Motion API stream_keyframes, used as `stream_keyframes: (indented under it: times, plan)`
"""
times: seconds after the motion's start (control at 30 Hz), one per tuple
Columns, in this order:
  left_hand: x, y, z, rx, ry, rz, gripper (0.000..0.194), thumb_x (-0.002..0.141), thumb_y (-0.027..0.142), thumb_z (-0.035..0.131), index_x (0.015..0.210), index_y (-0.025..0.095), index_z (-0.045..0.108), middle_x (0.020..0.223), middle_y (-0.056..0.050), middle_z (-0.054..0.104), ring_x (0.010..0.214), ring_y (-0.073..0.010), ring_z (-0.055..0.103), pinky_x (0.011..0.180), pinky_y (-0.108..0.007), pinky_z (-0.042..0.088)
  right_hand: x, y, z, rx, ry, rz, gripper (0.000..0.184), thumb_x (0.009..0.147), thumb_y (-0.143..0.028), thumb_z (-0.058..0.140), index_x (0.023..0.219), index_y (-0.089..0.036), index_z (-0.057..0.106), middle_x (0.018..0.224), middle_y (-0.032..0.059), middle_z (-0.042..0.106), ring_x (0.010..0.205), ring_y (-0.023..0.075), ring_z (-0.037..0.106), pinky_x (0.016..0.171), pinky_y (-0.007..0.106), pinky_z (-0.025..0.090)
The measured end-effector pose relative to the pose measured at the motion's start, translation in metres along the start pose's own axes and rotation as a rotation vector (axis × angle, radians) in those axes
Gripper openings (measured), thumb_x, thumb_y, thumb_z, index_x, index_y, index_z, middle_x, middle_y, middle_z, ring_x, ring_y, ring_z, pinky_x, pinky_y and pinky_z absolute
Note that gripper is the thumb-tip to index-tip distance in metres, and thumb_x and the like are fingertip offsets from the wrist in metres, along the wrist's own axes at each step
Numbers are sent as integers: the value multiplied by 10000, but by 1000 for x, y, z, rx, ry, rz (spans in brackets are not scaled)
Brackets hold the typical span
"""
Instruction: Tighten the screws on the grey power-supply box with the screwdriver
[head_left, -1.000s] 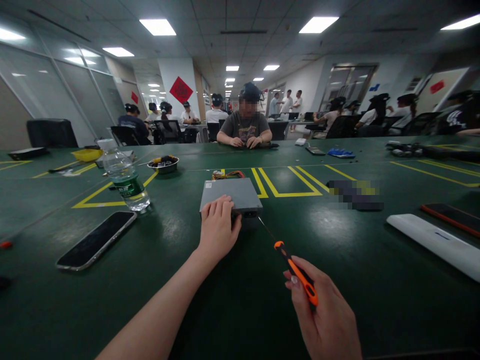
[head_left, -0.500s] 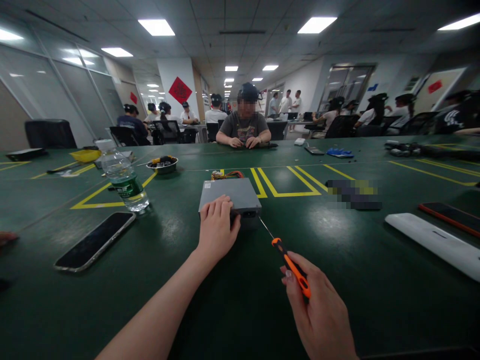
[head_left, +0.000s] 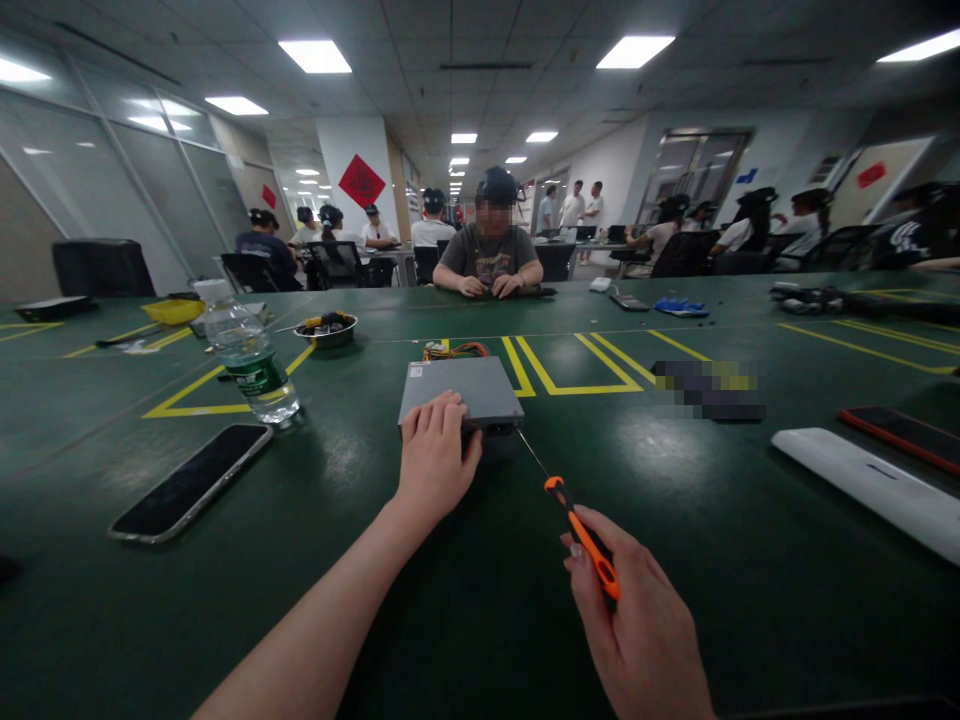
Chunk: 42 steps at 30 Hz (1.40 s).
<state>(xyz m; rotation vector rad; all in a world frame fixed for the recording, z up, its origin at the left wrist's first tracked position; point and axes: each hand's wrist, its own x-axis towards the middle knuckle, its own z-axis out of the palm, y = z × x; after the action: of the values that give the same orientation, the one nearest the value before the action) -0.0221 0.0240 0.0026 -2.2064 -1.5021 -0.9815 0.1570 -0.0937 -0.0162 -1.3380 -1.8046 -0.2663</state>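
A grey metal power-supply box [head_left: 472, 388] lies on the green table [head_left: 480, 560] in front of me, with coloured wires [head_left: 455, 350] at its far end. My left hand [head_left: 436, 455] rests on the box's near left corner, fingers curled over its top edge. My right hand [head_left: 637, 625] is closed around the orange-and-black handle of a screwdriver [head_left: 581, 535]. The thin shaft points up and left, and its tip sits at the box's near right corner.
A water bottle [head_left: 251, 355] and a dark phone [head_left: 191, 480] lie to the left. A white bar [head_left: 870, 485] and another phone [head_left: 904, 435] lie to the right. A metal bowl with tools [head_left: 325, 327] sits farther back. A person [head_left: 491, 245] sits across the table; others sit behind.
My right hand has pushed the screwdriver slightly forward, bringing its tip up to the box's near right corner. My left hand has stayed on the box.
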Motion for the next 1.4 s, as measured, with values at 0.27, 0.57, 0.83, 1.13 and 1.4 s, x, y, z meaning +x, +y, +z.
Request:
stream_keyframes:
  times: [0.27, 0.57, 0.83, 1.13, 1.4]
  plan:
    - [0, 0, 1, -7, -1, -3, 196, 820, 259, 486, 1007, 202, 466, 1197, -101, 546, 1148, -246, 466, 946, -435, 322, -1, 1, 1, 28, 13, -16, 285, 903, -269, 361, 1157, -175, 448, 838, 28, 665, 664, 130, 653, 635, 272, 521]
    - [1, 0, 0, -3, -1, -5, 191, 815, 263, 489, 996, 204, 471, 1184, -95, 552, 1143, -245, 469, 947, -431, 322, -1, 1, -1, 6, 1, -12, 275, 911, -273, 353, 1143, -159, 448, 859, 41, 658, 693, 129, 658, 624, 265, 528]
    - [0, 0, -3, 1, -14, -3, 195, 827, 263, 482, 1006, 190, 465, 1197, -99, 544, 1157, -238, 459, 952, -417, 317, -4, 3, 3, 29, -4, 15, 292, 912, -274, 360, 1175, -171, 435, 887, 40, 654, 715, 131, 657, 660, 283, 526]
    - [0, 0, -1, -2, 10, -3, 200, 815, 255, 499, 1002, 190, 470, 1186, -89, 558, 1143, -230, 470, 946, -407, 319, 1, 0, 2, -41, 63, 6, 272, 903, -274, 371, 1122, -148, 471, 1037, 104, 594, 928, 173, 612, 735, 302, 524]
    - [0, 0, 1, 4, 9, 0, 202, 819, 255, 496, 1009, 192, 466, 1199, -96, 551, 1155, -232, 461, 951, -411, 313, 7, -3, 0, -130, 104, -226, 183, 877, -159, 448, 1017, -164, 565, 1066, 91, 583, 917, 160, 604, 798, 294, 500]
